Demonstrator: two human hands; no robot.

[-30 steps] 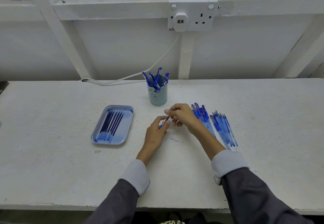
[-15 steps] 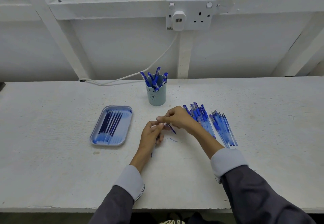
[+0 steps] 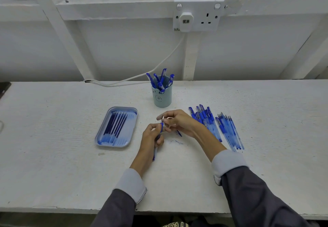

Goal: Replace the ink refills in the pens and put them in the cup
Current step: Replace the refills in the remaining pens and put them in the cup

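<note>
Since half a second ago the blue front end of the pen (image 3: 161,126) has come up out of the left hand (image 3: 152,136), and the right hand (image 3: 179,122) has closed in over it. The left hand's fingers curl round the pen's barrel, holding it nearly upright with its front end pointing toward the cup (image 3: 162,99); the back end sticks out below the wrist. The right hand's thumb and forefinger pinch the small metal tip (image 3: 163,118) just above that front end. A short dark blue piece (image 3: 179,133) pokes out from under the right palm; what it is cannot be told.

Both hands sit just in front of the cup, over the white table (image 3: 53,164). The cup stands upright and holds several blue pens, caps up. Left of the cup and nearer the person lies a pale blue tray (image 3: 132,110) with refills (image 3: 115,126) laid side by side. Right of the cup, a fan of loose pens (image 3: 204,118) lies flat, and beyond it a second bunch of thinner pieces (image 3: 229,132). A small blue ink mark (image 3: 179,142) shows on the table in front of the cup, by the right wrist. Behind the cup a white cable (image 3: 124,81) runs up to a wall socket (image 3: 198,17).
</note>
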